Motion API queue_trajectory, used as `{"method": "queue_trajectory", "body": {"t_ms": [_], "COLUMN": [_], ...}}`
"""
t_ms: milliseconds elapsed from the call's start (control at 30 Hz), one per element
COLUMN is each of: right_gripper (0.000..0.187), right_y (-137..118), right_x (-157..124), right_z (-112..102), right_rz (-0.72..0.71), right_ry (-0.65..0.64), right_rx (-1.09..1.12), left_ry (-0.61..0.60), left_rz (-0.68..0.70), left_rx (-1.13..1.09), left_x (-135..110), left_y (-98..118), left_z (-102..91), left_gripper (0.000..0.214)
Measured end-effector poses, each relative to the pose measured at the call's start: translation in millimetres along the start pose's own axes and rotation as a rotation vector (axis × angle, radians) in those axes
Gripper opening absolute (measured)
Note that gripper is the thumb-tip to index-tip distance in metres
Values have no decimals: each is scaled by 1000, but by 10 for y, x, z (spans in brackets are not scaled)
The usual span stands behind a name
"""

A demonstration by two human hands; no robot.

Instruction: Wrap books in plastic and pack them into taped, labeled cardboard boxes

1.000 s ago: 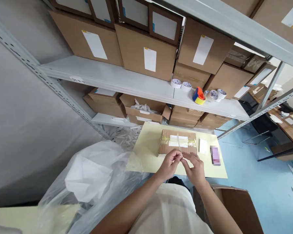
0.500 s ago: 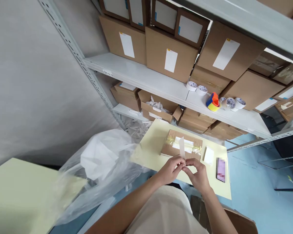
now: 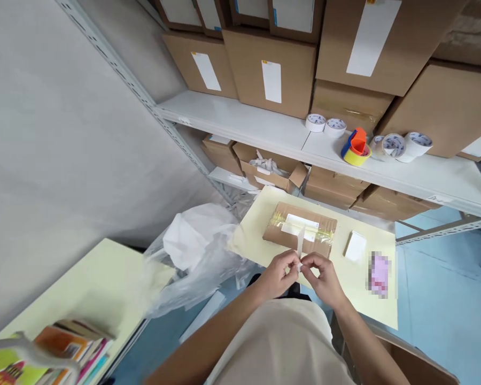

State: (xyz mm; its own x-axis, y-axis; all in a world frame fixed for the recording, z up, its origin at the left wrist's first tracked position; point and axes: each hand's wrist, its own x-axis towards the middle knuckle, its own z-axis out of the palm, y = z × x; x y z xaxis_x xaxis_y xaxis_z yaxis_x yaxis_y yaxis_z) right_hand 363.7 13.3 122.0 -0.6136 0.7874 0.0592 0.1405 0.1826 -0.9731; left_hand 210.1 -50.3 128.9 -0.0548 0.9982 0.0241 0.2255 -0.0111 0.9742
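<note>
In front of my body both hands pinch a narrow white paper strip (image 3: 300,241) whose free end points up toward the box. My left hand (image 3: 282,272) has its fingertips closed on the lower end of the strip. From the other side my right hand (image 3: 321,275) grips the same end, thumb and forefinger together. Just beyond them a taped cardboard box (image 3: 274,230) lies on the pale yellow table (image 3: 250,224), with a white label (image 3: 292,224) under clear and yellowish tape. A small white box (image 3: 355,246) sits to its right.
A blurred-out phone-like item (image 3: 379,274) lies at the table's right. Tape rolls (image 3: 335,127) and an orange-and-blue tape dispenser (image 3: 356,147) stand on the shelf (image 3: 264,131). A plastic bag (image 3: 192,246) of white material is at left, beyond a second table (image 3: 116,272) with books (image 3: 70,342).
My view has shifted, bringing books on the left table into sight. Both hands still hold the strip, and a small white bit now shows between the fingertips.
</note>
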Motion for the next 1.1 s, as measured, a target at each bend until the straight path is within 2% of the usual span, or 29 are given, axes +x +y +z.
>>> {"method": "queue_trajectory", "body": {"t_ms": [100,167,267,333,433,533,633,700,767,867,933,1000,1100], "right_gripper": [31,34,34,33,33,32,30,29,28,27,29,30,30], "right_y": [114,168,214,232,247,243,217,189,153,89,49,21,4], "right_x": [74,138,224,263,302,359,470,575,683,796,810,772,657], "right_z": [-10,-21,-22,-7,36,99,182,257,359,563,713,847,985], "right_rz": [123,173,195,209,258,304,283,237,198,177,177,178,191], "right_ry": [-17,-10,16,46,89,127,309,458,525,508,501,517,579], "right_rx": [225,309,345,346,306,248,269,297,292,267,265,266,261], "left_ry": [61,196,374,422,477,604,801,878,793,421,255,212,223], "left_rz": [-204,-332,-489,-571,-659,-683,-648,-617,-606,-636,-640,-604,-530], "left_rx": [-214,-369,-534,-579,-563,-478,-331,-195,-51,119,184,207,166], "left_x": [12,13,-9,-28,-36,-19,-19,-36,-44,50,226,504,1072], "left_y": [-20,-45,-91,-131,-232,-388,-549,-634,-702,-807,-897,-999,-1132], "left_z": [-55,-153,-375,-558,-871,-1230,-1628,-1894,-2139,-2445,-2602,-2718,-2815], "left_gripper": [22,25,29,29,26,19,10,6,5,11,16,20,20]}}
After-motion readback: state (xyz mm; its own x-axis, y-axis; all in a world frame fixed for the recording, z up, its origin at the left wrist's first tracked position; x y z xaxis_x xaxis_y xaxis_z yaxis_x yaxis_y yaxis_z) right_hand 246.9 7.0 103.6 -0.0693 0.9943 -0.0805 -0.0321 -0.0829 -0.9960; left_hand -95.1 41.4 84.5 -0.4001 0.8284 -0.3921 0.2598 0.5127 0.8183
